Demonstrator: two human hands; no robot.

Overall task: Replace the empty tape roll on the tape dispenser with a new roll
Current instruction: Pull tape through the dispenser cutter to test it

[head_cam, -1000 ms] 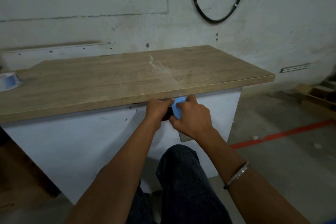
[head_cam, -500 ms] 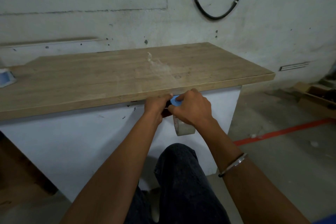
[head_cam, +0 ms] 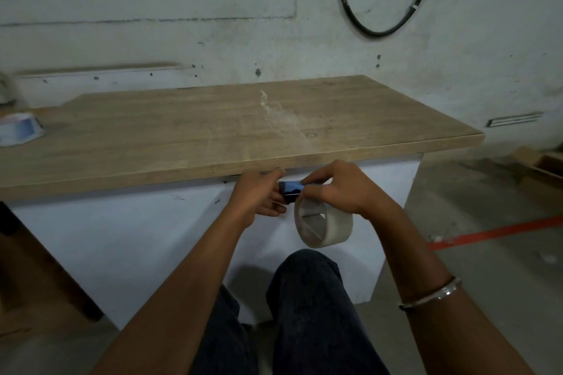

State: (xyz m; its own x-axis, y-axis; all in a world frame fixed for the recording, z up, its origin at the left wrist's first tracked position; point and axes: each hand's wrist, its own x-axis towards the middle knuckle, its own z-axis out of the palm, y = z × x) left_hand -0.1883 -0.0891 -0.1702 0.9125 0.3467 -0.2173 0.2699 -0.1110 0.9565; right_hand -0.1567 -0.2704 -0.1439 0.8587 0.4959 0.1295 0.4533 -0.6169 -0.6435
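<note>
Head view: the tape roll (head_cam: 324, 225) hangs below your right hand (head_cam: 341, 192), in the air just under the tabletop (head_cam: 213, 131) edge, with the blue dispenser (head_cam: 291, 187) pinched between both hands. Your left hand (head_cam: 259, 193) is curled closed on the dispenser; your right fingertips grip its other end. The roll looks loosely seated, so a tilt could drop it to the floor (head_cam: 487, 268).

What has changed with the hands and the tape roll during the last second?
The tape roll, mostly hidden behind the right hand before, now hangs in plain view below it. The right hand has opened its fingers more on the blue dispenser. The left hand still grips the dispenser below the table edge.
</note>
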